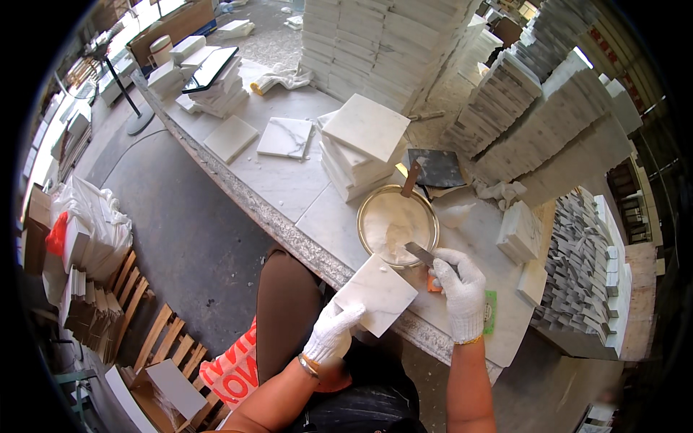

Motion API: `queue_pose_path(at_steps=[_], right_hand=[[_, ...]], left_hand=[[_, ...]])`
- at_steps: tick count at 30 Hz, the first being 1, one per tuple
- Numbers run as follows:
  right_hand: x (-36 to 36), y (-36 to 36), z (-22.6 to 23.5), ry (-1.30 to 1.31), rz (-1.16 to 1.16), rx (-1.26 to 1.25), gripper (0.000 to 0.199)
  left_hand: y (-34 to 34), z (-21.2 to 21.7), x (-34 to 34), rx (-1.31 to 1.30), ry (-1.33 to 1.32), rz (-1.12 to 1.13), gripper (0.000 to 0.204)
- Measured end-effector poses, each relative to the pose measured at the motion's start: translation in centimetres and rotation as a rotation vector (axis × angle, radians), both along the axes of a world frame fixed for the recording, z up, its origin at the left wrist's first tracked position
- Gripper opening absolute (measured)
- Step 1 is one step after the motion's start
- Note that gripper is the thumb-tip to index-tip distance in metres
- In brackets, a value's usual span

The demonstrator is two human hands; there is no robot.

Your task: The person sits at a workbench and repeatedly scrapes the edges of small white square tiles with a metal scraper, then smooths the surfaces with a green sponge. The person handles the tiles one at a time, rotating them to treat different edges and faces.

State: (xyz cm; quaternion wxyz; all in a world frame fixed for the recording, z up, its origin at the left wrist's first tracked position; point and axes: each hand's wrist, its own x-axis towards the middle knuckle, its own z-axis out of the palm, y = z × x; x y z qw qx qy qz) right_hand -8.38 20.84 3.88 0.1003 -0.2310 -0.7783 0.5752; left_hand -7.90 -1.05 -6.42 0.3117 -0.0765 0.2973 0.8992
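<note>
My left hand (pixel 337 331), in a white knit glove, grips a square white marble tile (pixel 377 292) by its left corner, over the table's front edge. A small whitish bit lies on the tile's face. My right hand (pixel 458 289), gloved too, is closed on a putty knife (pixel 419 252), its grey blade pointing left, just beyond the tile's far corner. Behind the blade is a round gold-rimmed pan (pixel 436 229) with whitish paste inside. Another scraper (pixel 411 180) with a brown handle leans on the pan's far rim.
A stack of white tiles (pixel 364 130) stands behind the pan, beside a dark sheet (pixel 437 168). Two single tiles lie further left, near a tablet (pixel 210 70) on more tiles. Tall tile stacks (pixel 368 50) rise at the back. Wooden pallets (pixel 162 335) lie on the floor at left.
</note>
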Motion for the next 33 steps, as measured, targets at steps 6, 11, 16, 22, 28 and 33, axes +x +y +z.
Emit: queue_pose_path(at_steps=[6,11,16,22,28,33], right_hand=[[0.4,-1.5,0.6,0.052,0.001,-0.030,0.022],[0.7,-1.0,0.3,-0.116,0.077,-0.196,0.022],[0.6,-1.2,0.2,-0.113,0.101,-0.214,0.021],[1.1,-0.8,-0.6,-0.057,0.120,-0.140,0.022],[1.4,-0.7,0.1,-0.066,0.073,-0.119,0.023],[1.1,-1.0,0.5,-0.030,0.091,-0.121,0.024]], left_hand=[[0.0,-0.2,0.0,-0.019,0.001,-0.001,0.066],[-0.1,0.4,-0.1,-0.012,0.018,-0.018,0.067],[-0.1,-0.2,0.1,-0.022,0.018,-0.014,0.067],[-0.1,0.0,0.0,-0.002,0.019,-0.011,0.067],[-0.1,-0.2,0.1,-0.012,0.008,-0.013,0.067],[-0.2,0.2,0.0,-0.016,0.005,-0.033,0.067]])
